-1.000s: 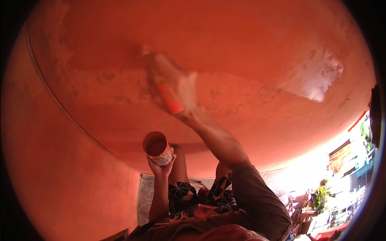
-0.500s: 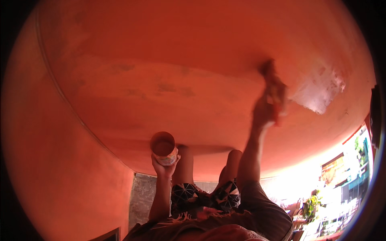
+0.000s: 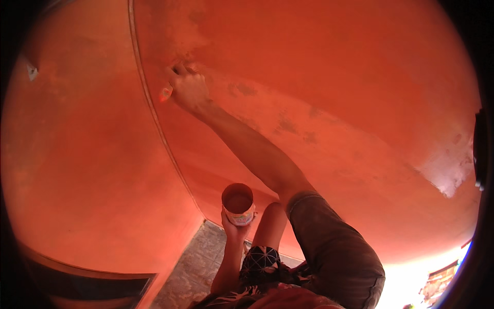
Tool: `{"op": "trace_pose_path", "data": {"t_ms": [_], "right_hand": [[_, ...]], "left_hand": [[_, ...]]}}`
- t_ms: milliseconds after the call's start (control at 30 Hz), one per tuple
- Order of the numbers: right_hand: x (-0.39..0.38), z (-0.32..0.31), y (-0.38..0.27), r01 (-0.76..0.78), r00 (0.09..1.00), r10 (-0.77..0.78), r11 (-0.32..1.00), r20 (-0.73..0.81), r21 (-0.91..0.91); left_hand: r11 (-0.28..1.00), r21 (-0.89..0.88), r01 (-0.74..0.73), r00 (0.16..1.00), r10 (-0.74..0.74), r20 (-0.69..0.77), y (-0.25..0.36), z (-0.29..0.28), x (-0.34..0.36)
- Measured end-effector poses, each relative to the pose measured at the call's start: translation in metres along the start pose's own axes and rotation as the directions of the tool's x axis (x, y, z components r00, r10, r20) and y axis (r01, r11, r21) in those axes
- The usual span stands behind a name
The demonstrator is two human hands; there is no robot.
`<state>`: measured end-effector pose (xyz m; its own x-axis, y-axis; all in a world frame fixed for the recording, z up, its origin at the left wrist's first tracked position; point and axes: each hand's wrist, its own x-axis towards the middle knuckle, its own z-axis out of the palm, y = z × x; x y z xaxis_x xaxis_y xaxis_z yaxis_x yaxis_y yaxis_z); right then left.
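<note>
My left hand [image 3: 236, 226] is wrapped around an open paint can [image 3: 240, 216], held upright at lower centre with its mouth facing up. Orange-red paint [image 3: 239, 203] shows inside, below the rim. My right arm reaches up and across to the left, and its hand [image 3: 190, 90] is closed on a paintbrush against the orange wall [image 3: 319, 77]. Only the brush's reddish handle end [image 3: 165, 94] sticks out below the fist; the fingers mostly hide its bristles. The hand is close to the corner line where two walls meet.
A side wall [image 3: 92, 170] in the same orange stands at left, with a dark framed opening [image 3: 87, 286] low down. Duller patches [image 3: 288, 123] and a pale shiny patch [image 3: 445, 170] mark the main wall. Tiled floor [image 3: 188, 273] lies below; bright daylight enters at lower right.
My right hand has swept with the brush from the right part of the wall to the left, near the corner. The view has turned left; the can stays in my left hand.
</note>
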<state>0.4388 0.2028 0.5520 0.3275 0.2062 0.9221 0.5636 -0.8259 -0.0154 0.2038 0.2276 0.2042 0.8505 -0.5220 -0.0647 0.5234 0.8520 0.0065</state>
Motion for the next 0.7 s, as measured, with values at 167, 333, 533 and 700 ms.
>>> {"op": "trace_pose_path", "data": {"t_ms": [167, 333, 533, 700], "right_hand": [[-0.006, -0.059, 0.020, -0.186, 0.982, 0.186, 0.982, 0.013, -0.044], [-0.144, -0.226, 0.061, -0.347, 0.887, 0.316, 0.937, -0.338, -0.034], [-0.289, -0.457, 0.051, -0.583, 0.692, -0.045, 0.554, -0.721, -0.594], [-0.266, -0.458, 0.010, -0.691, 0.525, 0.045, 0.606, -0.850, -0.394]], "left_hand": [[0.986, 0.146, -0.085, 0.996, 0.086, 0.006, 0.013, 0.014, -0.016], [0.985, 0.144, -0.093, 0.992, 0.104, -0.066, 0.004, 0.014, -0.012], [0.997, 0.075, -0.010, 0.999, 0.013, -0.042, -0.005, -0.001, 0.001], [0.986, -0.025, 0.165, 0.986, -0.164, 0.041, 0.007, 0.003, -0.002]]}}
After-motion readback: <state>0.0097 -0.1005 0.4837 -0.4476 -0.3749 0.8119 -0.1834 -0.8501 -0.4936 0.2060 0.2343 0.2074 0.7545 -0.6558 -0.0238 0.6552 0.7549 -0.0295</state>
